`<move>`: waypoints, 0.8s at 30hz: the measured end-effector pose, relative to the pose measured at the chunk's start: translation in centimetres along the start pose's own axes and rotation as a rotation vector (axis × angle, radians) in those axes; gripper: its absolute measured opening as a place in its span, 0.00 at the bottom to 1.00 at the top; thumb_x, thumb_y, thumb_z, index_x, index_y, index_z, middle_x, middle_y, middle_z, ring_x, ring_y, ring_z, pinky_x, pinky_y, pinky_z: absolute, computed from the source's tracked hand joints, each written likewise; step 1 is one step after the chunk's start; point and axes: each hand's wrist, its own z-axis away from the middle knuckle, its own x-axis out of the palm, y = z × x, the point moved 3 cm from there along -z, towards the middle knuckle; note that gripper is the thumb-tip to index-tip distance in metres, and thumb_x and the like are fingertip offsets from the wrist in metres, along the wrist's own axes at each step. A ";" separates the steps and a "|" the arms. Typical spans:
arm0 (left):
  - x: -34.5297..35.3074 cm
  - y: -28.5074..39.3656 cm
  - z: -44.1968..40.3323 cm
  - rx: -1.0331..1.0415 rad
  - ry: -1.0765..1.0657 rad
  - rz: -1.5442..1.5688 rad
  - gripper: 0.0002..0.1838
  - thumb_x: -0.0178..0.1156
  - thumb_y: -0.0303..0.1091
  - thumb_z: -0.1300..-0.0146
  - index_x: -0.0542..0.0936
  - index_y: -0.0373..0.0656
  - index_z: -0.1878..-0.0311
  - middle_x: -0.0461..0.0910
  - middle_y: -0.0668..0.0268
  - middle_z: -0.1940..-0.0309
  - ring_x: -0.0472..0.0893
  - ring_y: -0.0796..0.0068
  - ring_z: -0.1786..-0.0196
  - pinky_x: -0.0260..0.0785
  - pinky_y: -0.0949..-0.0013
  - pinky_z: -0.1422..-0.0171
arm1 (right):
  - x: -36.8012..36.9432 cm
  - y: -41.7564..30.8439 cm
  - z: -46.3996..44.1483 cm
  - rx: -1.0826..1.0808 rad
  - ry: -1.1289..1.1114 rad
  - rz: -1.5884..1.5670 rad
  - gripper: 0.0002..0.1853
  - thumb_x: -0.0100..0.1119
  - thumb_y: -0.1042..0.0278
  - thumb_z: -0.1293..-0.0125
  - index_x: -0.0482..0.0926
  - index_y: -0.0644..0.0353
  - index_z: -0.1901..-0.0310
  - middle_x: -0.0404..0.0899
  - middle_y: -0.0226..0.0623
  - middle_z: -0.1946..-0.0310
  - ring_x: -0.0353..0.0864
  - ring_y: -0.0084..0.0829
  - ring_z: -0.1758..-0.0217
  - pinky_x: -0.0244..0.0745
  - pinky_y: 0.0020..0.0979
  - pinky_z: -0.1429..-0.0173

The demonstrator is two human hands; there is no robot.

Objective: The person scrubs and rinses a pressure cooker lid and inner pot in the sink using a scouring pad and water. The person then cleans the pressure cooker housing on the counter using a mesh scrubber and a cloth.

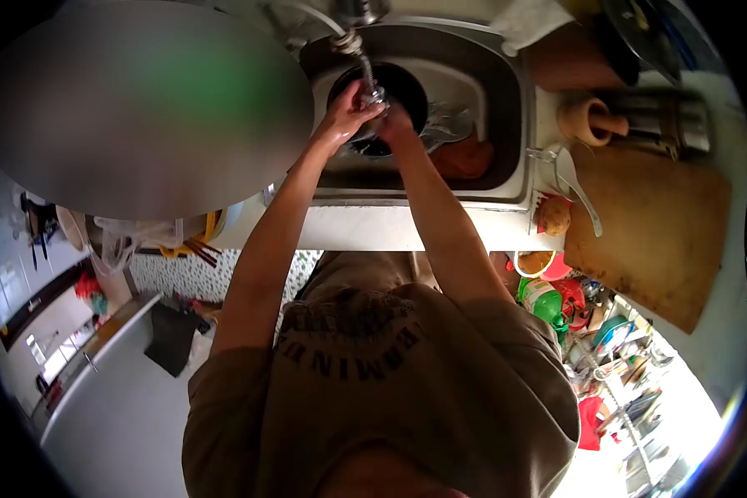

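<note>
Both my hands are over the metal sink (506, 91). My left hand (349, 119) has its fingers closed around the shiny faucet nozzle (374, 98) at the end of a flexible hose. Close beside it, my right hand (396, 124) is blurred by motion, its fingers smeared and partly hidden. Beneath them sits a round black bowl or pan (407, 81) in the sink; its contents are hard to make out. To its right are a clear, shiny item (448, 123) and a brownish-orange object (465, 158), whose kinds I cannot tell.
On the right counter lie a wooden cutting board (656, 224), a wooden mortar (583, 121) with a pestle, a white spoon (579, 187) and a brown potato-like item (554, 216). A blurred oval covers the upper left. A green bottle (544, 300) stands below the counter.
</note>
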 end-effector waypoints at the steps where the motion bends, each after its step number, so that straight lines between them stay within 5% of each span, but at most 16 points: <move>1: -0.3 -0.6 -0.4 0.032 0.004 -0.045 0.27 0.64 0.28 0.39 0.69 0.47 0.37 0.74 0.74 0.52 0.73 0.83 0.48 0.65 0.75 0.41 | 1.1 -0.2 0.1 -0.022 -0.022 0.013 0.16 0.46 0.64 0.30 0.71 0.55 0.43 0.75 0.38 0.47 0.78 0.33 0.49 0.74 0.41 0.43; 5: -2.0 0.5 -1.2 0.140 0.036 -0.080 0.30 0.63 0.25 0.39 0.66 0.44 0.34 0.73 0.70 0.46 0.73 0.80 0.45 0.64 0.74 0.37 | 4.5 0.7 4.0 -0.012 0.119 0.337 0.22 0.50 0.72 0.35 0.68 0.55 0.38 0.72 0.37 0.42 0.76 0.37 0.45 0.73 0.40 0.41; 7: -3.8 -0.5 -1.4 0.165 0.013 0.067 0.30 0.58 0.21 0.39 0.65 0.42 0.33 0.70 0.64 0.39 0.71 0.74 0.38 0.63 0.71 0.34 | 4.3 -2.4 5.9 -0.376 0.274 0.730 0.31 0.55 0.76 0.39 0.62 0.54 0.33 0.66 0.35 0.38 0.72 0.41 0.41 0.71 0.38 0.39; 9: -6.0 -2.2 -0.8 0.095 0.180 0.024 0.28 0.54 0.18 0.39 0.66 0.42 0.34 0.69 0.62 0.37 0.69 0.71 0.35 0.62 0.72 0.34 | 6.7 -4.9 6.5 -0.663 -0.022 1.114 0.39 0.60 0.80 0.45 0.57 0.55 0.30 0.61 0.36 0.35 0.70 0.43 0.39 0.68 0.37 0.38; 11: -8.3 -7.9 0.2 0.046 0.318 -0.013 0.27 0.53 0.19 0.40 0.66 0.44 0.35 0.72 0.60 0.41 0.74 0.70 0.41 0.70 0.69 0.41 | 8.0 -5.4 5.1 -0.666 -0.019 1.263 0.39 0.65 0.77 0.46 0.59 0.59 0.33 0.67 0.39 0.40 0.72 0.39 0.42 0.68 0.35 0.39; 13: -9.2 -13.0 1.7 -0.393 0.460 -0.092 0.25 0.56 0.28 0.36 0.63 0.45 0.35 0.74 0.57 0.47 0.81 0.67 0.53 0.77 0.65 0.52 | 9.9 -5.1 4.1 -0.682 0.008 1.582 0.35 0.67 0.75 0.46 0.62 0.60 0.37 0.72 0.42 0.45 0.74 0.37 0.46 0.68 0.34 0.41; 14: -8.4 -12.5 2.2 -0.393 0.462 -0.083 0.25 0.56 0.28 0.36 0.63 0.45 0.35 0.74 0.57 0.47 0.81 0.67 0.53 0.77 0.65 0.52 | 9.9 -4.8 3.1 -0.785 -0.008 1.571 0.32 0.69 0.72 0.46 0.65 0.60 0.40 0.75 0.41 0.51 0.75 0.34 0.48 0.69 0.33 0.44; 16: -4.8 -10.6 4.2 -0.459 0.335 0.180 0.22 0.56 0.38 0.34 0.62 0.42 0.42 0.77 0.55 0.58 0.83 0.63 0.73 0.80 0.65 0.68 | 10.0 -4.2 2.1 -0.684 -0.018 1.548 0.31 0.69 0.72 0.46 0.65 0.59 0.41 0.76 0.39 0.53 0.75 0.33 0.49 0.69 0.33 0.45; 22: -4.1 -12.0 3.5 -0.428 0.303 0.192 0.21 0.49 0.34 0.30 0.57 0.42 0.38 0.73 0.49 0.48 0.85 0.53 0.63 0.84 0.56 0.64 | 9.9 -3.1 6.6 -0.154 -0.245 1.452 0.27 0.67 0.70 0.41 0.67 0.56 0.42 0.77 0.30 0.57 0.75 0.23 0.54 0.71 0.27 0.48; 24: -4.3 -11.8 3.4 -0.454 0.301 0.205 0.21 0.49 0.34 0.30 0.57 0.42 0.38 0.72 0.48 0.47 0.85 0.52 0.64 0.84 0.57 0.64 | 9.8 -6.6 6.7 -0.239 -0.241 1.563 0.27 0.68 0.68 0.41 0.67 0.56 0.42 0.78 0.31 0.57 0.76 0.24 0.53 0.71 0.29 0.47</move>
